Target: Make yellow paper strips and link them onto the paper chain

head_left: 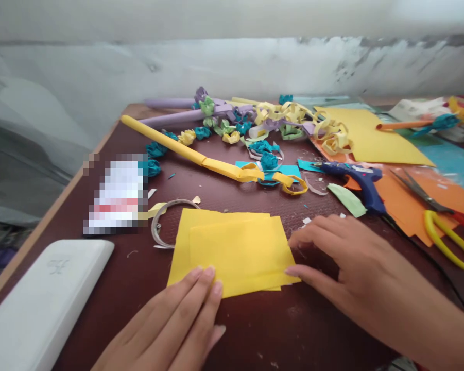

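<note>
Sheets of yellow paper (235,252) lie overlapping on the dark table in front of me, their edges not quite lined up. My left hand (177,314) rests with straight fingers on the lower left of the top sheet. At the right edge is my right hand (343,257), thumb and index finger apart. Its thumb tip touches the lower right corner, while the index fingertip is by the edge higher up. Partly beneath the sheets' left side is a roll of clear tape (158,226). Both palms are turned away from view.
Behind the paper lie a yellow paper tube with loops (177,147), purple tubes (170,119) and paper flowers (203,133). A blue glue gun (365,180) and scissors (448,242) lie right, near orange paper (405,201). A white case (42,304) and a blurred-out item (118,196) are left.
</note>
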A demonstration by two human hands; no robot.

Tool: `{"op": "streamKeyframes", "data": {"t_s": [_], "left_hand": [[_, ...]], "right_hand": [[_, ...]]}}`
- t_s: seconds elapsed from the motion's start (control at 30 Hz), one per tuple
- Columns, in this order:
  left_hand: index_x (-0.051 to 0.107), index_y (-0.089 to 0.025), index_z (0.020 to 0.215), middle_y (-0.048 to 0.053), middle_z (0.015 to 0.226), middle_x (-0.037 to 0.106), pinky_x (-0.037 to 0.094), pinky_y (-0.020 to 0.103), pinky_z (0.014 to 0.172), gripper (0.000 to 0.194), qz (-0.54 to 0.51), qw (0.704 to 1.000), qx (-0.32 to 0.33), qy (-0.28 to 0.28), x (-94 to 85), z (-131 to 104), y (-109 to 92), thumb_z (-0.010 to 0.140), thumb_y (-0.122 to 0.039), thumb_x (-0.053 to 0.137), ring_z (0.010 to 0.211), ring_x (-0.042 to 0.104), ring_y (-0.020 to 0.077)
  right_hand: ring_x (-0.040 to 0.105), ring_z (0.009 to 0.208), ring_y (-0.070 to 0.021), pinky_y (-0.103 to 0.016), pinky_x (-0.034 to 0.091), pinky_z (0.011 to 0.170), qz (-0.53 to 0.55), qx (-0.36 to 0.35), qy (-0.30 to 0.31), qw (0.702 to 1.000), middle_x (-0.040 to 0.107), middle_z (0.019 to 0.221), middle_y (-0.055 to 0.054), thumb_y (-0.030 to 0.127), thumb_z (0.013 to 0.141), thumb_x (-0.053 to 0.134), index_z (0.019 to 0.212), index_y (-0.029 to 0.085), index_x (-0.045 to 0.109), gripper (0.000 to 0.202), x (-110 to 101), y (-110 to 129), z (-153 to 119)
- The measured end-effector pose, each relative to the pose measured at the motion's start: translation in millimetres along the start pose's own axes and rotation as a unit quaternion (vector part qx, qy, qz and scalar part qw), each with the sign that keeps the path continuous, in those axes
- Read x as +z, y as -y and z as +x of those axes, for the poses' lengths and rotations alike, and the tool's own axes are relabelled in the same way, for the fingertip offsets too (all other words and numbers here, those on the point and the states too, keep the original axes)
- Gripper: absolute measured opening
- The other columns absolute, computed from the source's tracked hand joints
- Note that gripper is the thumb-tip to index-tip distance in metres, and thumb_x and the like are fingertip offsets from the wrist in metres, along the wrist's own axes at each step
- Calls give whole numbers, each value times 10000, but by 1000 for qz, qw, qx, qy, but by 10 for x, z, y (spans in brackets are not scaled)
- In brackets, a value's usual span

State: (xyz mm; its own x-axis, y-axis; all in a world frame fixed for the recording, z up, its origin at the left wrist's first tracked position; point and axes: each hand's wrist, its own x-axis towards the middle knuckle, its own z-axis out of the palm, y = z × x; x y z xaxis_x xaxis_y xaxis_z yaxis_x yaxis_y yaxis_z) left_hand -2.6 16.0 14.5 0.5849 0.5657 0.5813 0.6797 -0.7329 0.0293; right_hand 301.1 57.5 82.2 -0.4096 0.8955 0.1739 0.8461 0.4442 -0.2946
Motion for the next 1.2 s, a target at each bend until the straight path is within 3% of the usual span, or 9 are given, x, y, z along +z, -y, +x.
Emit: {"op": "streamKeyframes", "data": {"t_s": [0.17, 0.27, 0.37, 0.53, 0.67, 0.83, 0.97, 1.1, 1.2], "left_hand": [[705, -92, 1265, 107, 1246, 782, 557, 377, 1007, 388, 39, 996, 68, 48, -128, 253, 66, 1030, -41, 401, 1121, 743, 255], [746, -38, 1126, 139, 1027, 820, 639, 423, 804, 358, 42, 997, 63, 31, -169, 387, 19, 995, -14, 414, 897, 787, 293], [764, -38, 1101, 141, 1025, 824, 666, 450, 808, 293, 36, 997, 60, 16, -140, 399, -55, 984, -33, 494, 905, 798, 308], [742, -54, 1246, 171, 1308, 748, 642, 505, 989, 376, 43, 999, 7, 30, -51, 250, -90, 1033, -322, 587, 1195, 733, 363], [731, -68, 1274, 166, 1337, 735, 643, 474, 986, 431, 42, 998, 10, 42, -46, 210, -101, 1044, -388, 557, 1222, 723, 351], [725, -123, 1264, 81, 1253, 788, 572, 374, 1061, 370, 28, 999, 34, 3, 16, 192, -229, 1064, -370, 537, 1181, 739, 251], [745, -177, 1162, 33, 1189, 794, 470, 329, 1160, 248, -26, 995, 15, -98, 62, 168, -201, 1066, -237, 524, 1143, 721, 179], [743, -155, 1126, 86, 1179, 780, 533, 406, 1038, 216, -47, 999, 11, -20, 14, 156, -25, 1011, -117, 564, 1127, 705, 255], [751, -148, 1086, 87, 1119, 783, 532, 411, 1016, 216, -64, 997, 8, -30, 0, 148, 40, 987, -72, 574, 1096, 698, 256]], "right_hand": [[622, 855, -208, -328, 387, 743, 20, -106, 11, 994, 708, 911, -33, 358, 1017, 648, 934, 206, 710, 184, -178, 428, 867], [619, 813, -183, -299, 354, 642, 69, -170, 92, 979, 727, 911, -15, 417, 980, 687, 915, 214, 735, 219, 8, 754, 1341], [571, 724, -188, -312, 299, 576, 27, -223, 165, 960, 710, 805, -36, 428, 867, 783, 865, 177, 719, 259, 258, 918, 1582], [562, 743, -167, -313, 322, 652, 39, -256, 168, 951, 710, 797, -21, 173, 852, 657, 768, 192, 657, 86, 369, 931, 1584], [594, 788, -140, -275, 400, 695, 203, -184, 92, 957, 711, 881, -17, 256, 1002, 565, 918, 183, 608, 120, 177, 955, 1555], [559, 675, -57, -186, 438, 639, 457, -147, 2, 877, 607, 728, 71, 157, 1065, 518, 963, 171, 589, 125, -288, 897, 1484], [555, 615, -42, -148, 404, 526, 434, -92, 129, 887, 629, 708, 52, 231, 1000, 663, 863, 141, 714, 171, -540, 700, 1234], [599, 604, -70, -137, 457, 499, 380, 51, 298, 874, 670, 705, 38, 325, 909, 778, 915, 187, 781, 138, -380, 496, 1098], [581, 579, -76, -154, 503, 518, 357, 105, 349, 860, 663, 686, 36, 328, 893, 781, 944, 180, 787, 156, -122, 407, 1157]]}}
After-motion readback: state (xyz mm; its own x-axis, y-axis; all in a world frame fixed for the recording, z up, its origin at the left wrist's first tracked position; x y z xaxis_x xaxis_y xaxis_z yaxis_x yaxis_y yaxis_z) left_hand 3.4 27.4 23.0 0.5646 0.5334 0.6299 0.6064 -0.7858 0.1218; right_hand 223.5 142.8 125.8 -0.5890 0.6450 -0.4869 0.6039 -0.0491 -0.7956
